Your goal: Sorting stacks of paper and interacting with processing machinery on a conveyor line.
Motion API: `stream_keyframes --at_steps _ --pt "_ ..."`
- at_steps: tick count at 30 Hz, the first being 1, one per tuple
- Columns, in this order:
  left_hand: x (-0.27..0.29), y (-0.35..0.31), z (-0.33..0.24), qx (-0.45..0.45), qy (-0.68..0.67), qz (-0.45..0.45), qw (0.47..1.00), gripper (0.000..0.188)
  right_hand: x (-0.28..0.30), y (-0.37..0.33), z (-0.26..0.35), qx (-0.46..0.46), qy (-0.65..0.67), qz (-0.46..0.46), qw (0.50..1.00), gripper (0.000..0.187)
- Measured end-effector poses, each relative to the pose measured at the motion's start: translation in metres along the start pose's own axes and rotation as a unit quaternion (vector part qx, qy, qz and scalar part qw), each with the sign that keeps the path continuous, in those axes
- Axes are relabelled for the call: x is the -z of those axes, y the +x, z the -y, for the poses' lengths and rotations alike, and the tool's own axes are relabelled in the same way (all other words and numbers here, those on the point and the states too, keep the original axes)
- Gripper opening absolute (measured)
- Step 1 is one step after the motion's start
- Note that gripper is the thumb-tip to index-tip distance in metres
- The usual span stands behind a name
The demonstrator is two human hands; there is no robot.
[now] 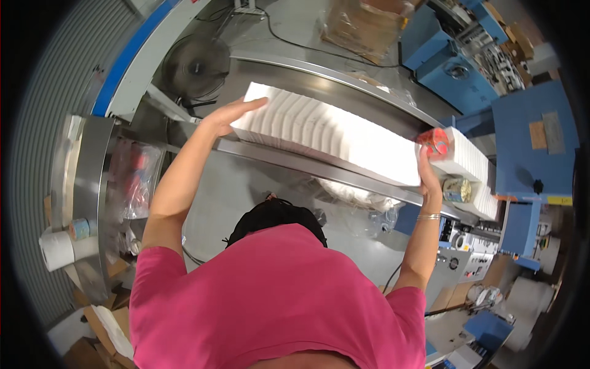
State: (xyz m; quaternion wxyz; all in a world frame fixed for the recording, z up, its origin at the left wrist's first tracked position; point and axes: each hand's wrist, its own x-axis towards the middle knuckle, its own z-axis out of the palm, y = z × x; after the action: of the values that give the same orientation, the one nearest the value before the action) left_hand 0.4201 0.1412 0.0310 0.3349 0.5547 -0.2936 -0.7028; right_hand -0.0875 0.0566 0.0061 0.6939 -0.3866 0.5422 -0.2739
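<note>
A long row of folded white paper napkins spans the space between my hands, over a metal trough. My left hand presses the row's left end, with the thumb side along its top edge. At the opposite end, my right hand presses flat against the last napkins, its fingers pointing up. The row is squeezed between the two palms, and its left part shows wavy folds. Close beyond my right fingers sits a red patterned roll. More white folded stacks stand just right of it.
A gold patterned roll lies beside the right-hand stacks. Blue machinery fills the right side. A floor fan stands at the far left. Left of me, a metal table has a clear plastic bag of red items beside it. A cardboard box is at the back.
</note>
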Motion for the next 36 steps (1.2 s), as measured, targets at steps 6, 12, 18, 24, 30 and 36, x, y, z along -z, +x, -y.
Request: stream_keyframes --at_steps 6,12,18,24,30,36 --pt "-0.023 0.017 0.005 -0.060 0.135 -0.002 0.989 0.080 -0.048 0.016 -0.019 -0.060 -0.189 -0.056 0.979 0.080" --pt "-0.022 0.017 0.022 -0.164 0.061 -0.089 0.981 0.080 -0.081 0.010 -0.023 0.042 -0.069 -0.028 0.996 0.066" --pt "0.001 -0.035 0.028 -0.152 0.048 -0.140 0.977 0.066 -0.134 -0.007 0.006 0.070 -0.070 -0.031 0.995 0.058" --pt "0.050 -0.106 0.019 -0.411 -0.062 -0.149 0.897 0.071 -0.233 -0.014 0.081 0.227 -0.106 0.128 0.959 0.062" --pt "0.163 -0.249 0.060 -0.416 -0.129 -0.270 0.859 0.071 -0.436 0.007 0.094 0.243 -0.115 0.263 0.927 0.086" --pt "0.273 -0.371 0.125 -0.331 -0.159 -0.443 0.818 0.077 -0.647 0.041 0.043 0.190 -0.180 0.377 0.889 0.062"
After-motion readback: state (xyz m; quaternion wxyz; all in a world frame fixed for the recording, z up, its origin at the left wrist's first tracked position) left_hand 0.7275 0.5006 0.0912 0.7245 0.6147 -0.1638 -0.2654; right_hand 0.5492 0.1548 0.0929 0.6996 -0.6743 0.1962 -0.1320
